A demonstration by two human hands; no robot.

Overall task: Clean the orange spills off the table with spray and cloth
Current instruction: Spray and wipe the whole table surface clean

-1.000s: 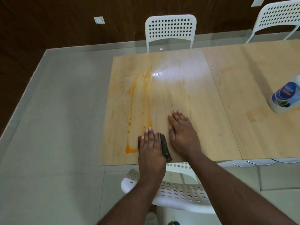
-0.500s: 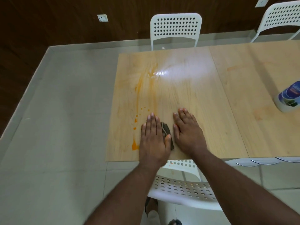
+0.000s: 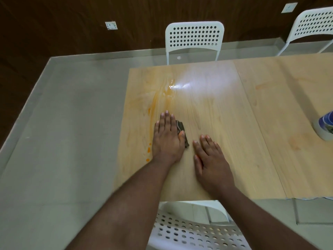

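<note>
My left hand (image 3: 168, 138) lies flat on a dark folded cloth (image 3: 182, 130), pressing it onto the light wooden table (image 3: 225, 114); only the cloth's right edge shows past my thumb. Orange spill (image 3: 153, 105) streaks run up the table ahead of that hand, with small orange drops (image 3: 148, 150) to its left near the table's left side. My right hand (image 3: 210, 159) rests flat on the table, fingers straight, just right of the cloth. The spray bottle (image 3: 326, 127), white with a blue label, stands at the right frame edge, partly cut off.
A white perforated chair (image 3: 194, 38) stands at the table's far side, a second chair (image 3: 313, 26) at the far right, and a third chair (image 3: 194, 230) below the near edge. Faint orange smears (image 3: 295, 141) mark the right panel. Grey tiled floor (image 3: 63, 132) lies left.
My left hand has pushed the cloth forward, away from the near edge, up the orange streak. Several drops it passed over are gone. My right hand stayed flat on the table.
</note>
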